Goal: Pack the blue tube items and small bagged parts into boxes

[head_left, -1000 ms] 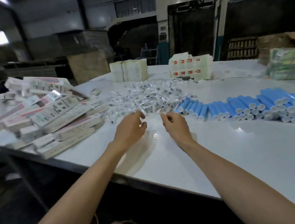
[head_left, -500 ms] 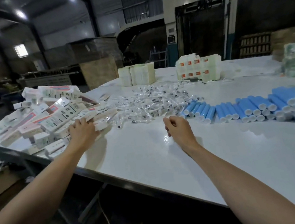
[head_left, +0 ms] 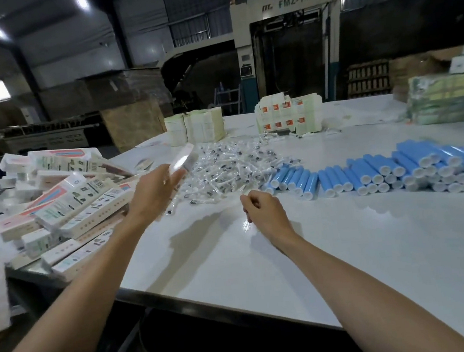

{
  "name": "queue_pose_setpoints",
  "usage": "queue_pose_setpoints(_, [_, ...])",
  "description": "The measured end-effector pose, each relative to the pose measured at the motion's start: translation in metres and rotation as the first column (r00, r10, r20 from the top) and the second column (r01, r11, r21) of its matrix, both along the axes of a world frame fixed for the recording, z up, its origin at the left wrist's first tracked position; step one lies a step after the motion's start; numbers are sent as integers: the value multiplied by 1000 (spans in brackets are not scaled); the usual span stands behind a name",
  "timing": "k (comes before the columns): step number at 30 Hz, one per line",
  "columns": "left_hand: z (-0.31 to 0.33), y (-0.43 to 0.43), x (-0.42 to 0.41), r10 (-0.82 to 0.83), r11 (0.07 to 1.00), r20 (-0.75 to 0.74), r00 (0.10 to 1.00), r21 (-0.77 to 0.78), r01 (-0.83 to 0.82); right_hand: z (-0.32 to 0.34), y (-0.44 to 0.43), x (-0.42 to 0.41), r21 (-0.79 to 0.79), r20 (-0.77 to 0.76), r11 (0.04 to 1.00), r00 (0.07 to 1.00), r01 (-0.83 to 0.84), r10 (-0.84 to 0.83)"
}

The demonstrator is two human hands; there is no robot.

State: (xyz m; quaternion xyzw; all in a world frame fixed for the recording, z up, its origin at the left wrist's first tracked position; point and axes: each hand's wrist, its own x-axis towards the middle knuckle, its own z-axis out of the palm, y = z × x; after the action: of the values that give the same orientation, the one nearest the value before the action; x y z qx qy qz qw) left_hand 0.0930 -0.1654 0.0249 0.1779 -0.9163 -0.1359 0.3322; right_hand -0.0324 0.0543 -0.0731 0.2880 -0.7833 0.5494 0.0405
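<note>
Now the left hand (head_left: 152, 193), which lay on the heap of boxes (head_left: 68, 200) half a second ago, is raised over the surface (head_left: 320, 252), its fingers gripping one blurred box (head_left: 181, 160); its contents cannot be told. The right hand (head_left: 264, 215) stays low, fingers curled on nothing visible. Bagged parts (head_left: 235, 164) lie piled beyond, blue tubes (head_left: 397, 168) stacked to their right.
</note>
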Motion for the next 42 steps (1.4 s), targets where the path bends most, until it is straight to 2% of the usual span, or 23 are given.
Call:
queue_pose_setpoints(2, [-3, 22, -16, -118, 966, -114, 986, 218, 141, 3, 2, -3, 71, -93, 992, 991, 102, -95])
queue_pose_setpoints(3, [-6, 32, -24, -162, 917, -172, 972, 338, 213, 6, 5, -8, 114, -161, 980, 976, 163, -144])
queue_pose_setpoints(5, [-16, 52, -39, -228, 786, -238, 944, 528, 322, 13, 15, -21, 179, -259, 946, 941, 269, -218])
queue_pose_setpoints(7, [-31, 68, -54, -270, 612, -293, 917, 684, 398, 16, 29, -39, 297, -350, 883, 902, 362, -252])
queue_pose_setpoints(8, [-38, 74, -61, -282, 526, -322, 904, 736, 427, 17, 38, -48, 397, -393, 825, 887, 402, -243])
queue_pose_setpoints(10, [-50, 85, -76, -310, 418, -365, 878, 777, 471, 12, 54, -62, 544, -435, 714, 876, 441, -209])
queue_pose_setpoints(14, [-60, 106, -96, -329, 182, -476, 816, 816, 549, -3, 73, -70, 656, -524, 559, 839, 506, -145])
queue_pose_setpoints(17, [-65, 114, -104, -360, 106, -505, 785, 813, 572, -1, 74, -66, 685, -589, 488, 806, 541, -65])
queue_pose_setpoints(20, [-75, 116, -106, -397, 88, -501, 769, 813, 575, 8, 77, -56, 679, -595, 460, 796, 571, -111])
queue_pose_setpoints(23, [-81, 112, -105, -428, 82, -512, 745, 799, 596, 14, 87, -43, 716, -557, 404, 815, 570, -162])
queue_pose_setpoints(27, [-80, 114, -100, -488, 25, -520, 701, 794, 607, 22, 108, -38, 763, -483, 375, 850, 526, -209])
queue_pose_setpoints(31, [-79, 119, -99, -507, 38, -497, 704, 803, 595, 28, 109, -44, 780, -392, 418, 884, 466, -254])
queue_pose_setpoints(35, [-80, 119, -98, -482, 94, -449, 752, 827, 554, 8, 103, -49, 755, -425, 419, 863, 504, -272])
queue_pose_setpoints(36, [-80, 119, -97, -479, 106, -439, 760, 831, 547, 7, 103, -52, 745, -404, 446, 867, 496, -290])
queue_pose_setpoints(37, [-81, 119, -96, -478, 111, -435, 764, 832, 543, 10, 103, -55, 720, -345, 508, 879, 473, -330])
queue_pose_setpoints(39, [-80, 119, -94, -481, 109, -434, 762, 833, 543, 28, 106, -60, 575, -161, 699, 897, 424, -412])
queue_pose_setpoints(41, [-78, 120, -92, -495, 105, -441, 749, 825, 555, 53, 109, -61, 251, 71, 899, 919, 359, -387])
queue_pose_setpoints(42, [-77, 121, -91, -496, 103, -446, 745, 822, 560, 65, 110, -59, 37, 161, 949, 935, 313, -315])
